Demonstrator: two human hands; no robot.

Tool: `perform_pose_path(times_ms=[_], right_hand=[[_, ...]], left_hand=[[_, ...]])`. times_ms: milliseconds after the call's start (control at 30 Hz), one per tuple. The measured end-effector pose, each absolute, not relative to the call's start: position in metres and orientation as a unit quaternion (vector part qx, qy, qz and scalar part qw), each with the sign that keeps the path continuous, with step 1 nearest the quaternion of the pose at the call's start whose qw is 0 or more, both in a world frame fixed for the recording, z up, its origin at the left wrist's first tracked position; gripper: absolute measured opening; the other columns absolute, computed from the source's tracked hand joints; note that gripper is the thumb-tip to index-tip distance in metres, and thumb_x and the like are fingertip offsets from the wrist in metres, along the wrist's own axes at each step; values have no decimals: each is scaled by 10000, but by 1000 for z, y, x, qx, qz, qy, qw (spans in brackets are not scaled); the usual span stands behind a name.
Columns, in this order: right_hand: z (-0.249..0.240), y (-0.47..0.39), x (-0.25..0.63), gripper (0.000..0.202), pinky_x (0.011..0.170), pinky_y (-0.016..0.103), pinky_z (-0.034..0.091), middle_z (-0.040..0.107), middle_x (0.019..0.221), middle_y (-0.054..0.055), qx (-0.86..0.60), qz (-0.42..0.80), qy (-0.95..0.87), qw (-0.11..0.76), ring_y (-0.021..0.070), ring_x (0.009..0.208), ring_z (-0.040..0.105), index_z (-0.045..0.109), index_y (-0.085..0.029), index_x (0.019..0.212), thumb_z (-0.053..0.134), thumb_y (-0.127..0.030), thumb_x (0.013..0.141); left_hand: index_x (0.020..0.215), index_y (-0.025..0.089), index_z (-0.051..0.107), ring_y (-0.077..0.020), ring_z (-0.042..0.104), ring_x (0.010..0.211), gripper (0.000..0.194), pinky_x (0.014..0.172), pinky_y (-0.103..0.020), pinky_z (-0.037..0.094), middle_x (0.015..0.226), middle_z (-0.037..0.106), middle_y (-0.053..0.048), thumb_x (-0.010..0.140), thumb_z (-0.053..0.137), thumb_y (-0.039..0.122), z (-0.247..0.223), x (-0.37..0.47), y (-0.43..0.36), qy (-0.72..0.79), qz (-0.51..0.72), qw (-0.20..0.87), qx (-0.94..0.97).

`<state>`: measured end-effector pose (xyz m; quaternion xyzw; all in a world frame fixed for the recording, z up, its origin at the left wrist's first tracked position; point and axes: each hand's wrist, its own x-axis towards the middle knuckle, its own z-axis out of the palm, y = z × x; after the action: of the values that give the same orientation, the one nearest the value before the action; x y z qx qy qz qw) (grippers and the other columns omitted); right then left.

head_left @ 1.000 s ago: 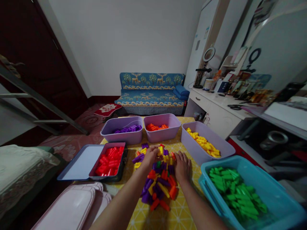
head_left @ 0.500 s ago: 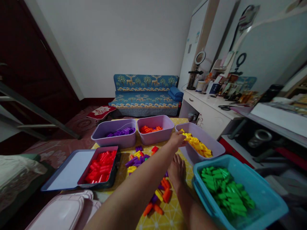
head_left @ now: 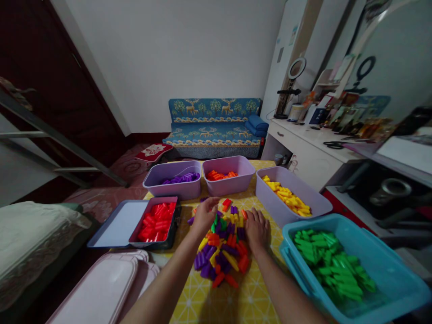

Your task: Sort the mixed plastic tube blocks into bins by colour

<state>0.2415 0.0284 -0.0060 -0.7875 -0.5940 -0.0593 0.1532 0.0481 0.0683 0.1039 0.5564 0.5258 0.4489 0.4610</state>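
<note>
A mixed pile of purple, yellow, orange and green plastic pieces (head_left: 221,252) lies on the yellow patterned tablecloth (head_left: 192,297). Over the pile's upper left edge is my left hand (head_left: 205,215), its fingers apart and nothing visible in them. My right hand (head_left: 257,227) rests on the cloth at the pile's right side, fingers spread, beside a small orange piece (head_left: 244,214). Behind the pile stand a lilac bin of purple pieces (head_left: 172,191) and a lilac bin of orange pieces (head_left: 229,183). A third lilac bin (head_left: 275,207) at the right holds yellow pieces.
A teal bin (head_left: 293,261) of green pieces stands front right. On the left are an open box (head_left: 145,243) of red pieces and stacked pale lids (head_left: 101,288). Beyond the table are a blue sofa (head_left: 216,130), a white dresser (head_left: 303,146) and a metal ladder (head_left: 67,146).
My left hand has moved back from the yellow bin to the pile's left side, uncovering the pile. My right hand stays at the pile's right. The view has shifted slightly.
</note>
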Motion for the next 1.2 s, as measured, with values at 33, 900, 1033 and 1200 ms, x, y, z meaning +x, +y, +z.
perform_pose_path(times_ms=[33, 900, 1033, 1200], right_hand=[[-6, 28, 241, 418, 1110, 463, 248, 451, 1505, 58, -786, -60, -596, 153, 241, 1403, 325, 541, -255, 1332, 335, -230, 970], [-7, 28, 244, 442, 1073, 441, 278, 479, 1484, 53, -777, -76, -608, 142, 242, 1374, 356, 559, -243, 1327, 342, -219, 943], [-5, 27, 243, 441, 1075, 436, 277, 481, 1481, 53, -775, -76, -610, 145, 239, 1379, 350, 556, -237, 1329, 337, -219, 947], [-6, 28, 243, 440, 1080, 434, 273, 477, 1484, 58, -779, -74, -606, 146, 238, 1381, 349, 553, -239, 1333, 341, -223, 947]], left_hand=[[982, 171, 721, -218, 664, 981, 261, 906, -327, 487, 1022, 726, -99, 768, 596, 91, 97, 32, 58, 548, 442, 416, 575], [889, 186, 744, -199, 658, 808, 297, 779, -293, 488, 830, 731, -35, 617, 666, 94, 39, -13, 51, 613, 431, 393, 533], [860, 164, 695, -171, 645, 739, 278, 699, -258, 486, 775, 702, -24, 583, 699, 193, 38, -15, 51, 564, 507, 475, 447], [895, 181, 589, -132, 628, 624, 342, 588, -235, 476, 734, 669, 11, 578, 683, 268, 50, -11, 44, 494, 534, 622, 288]])
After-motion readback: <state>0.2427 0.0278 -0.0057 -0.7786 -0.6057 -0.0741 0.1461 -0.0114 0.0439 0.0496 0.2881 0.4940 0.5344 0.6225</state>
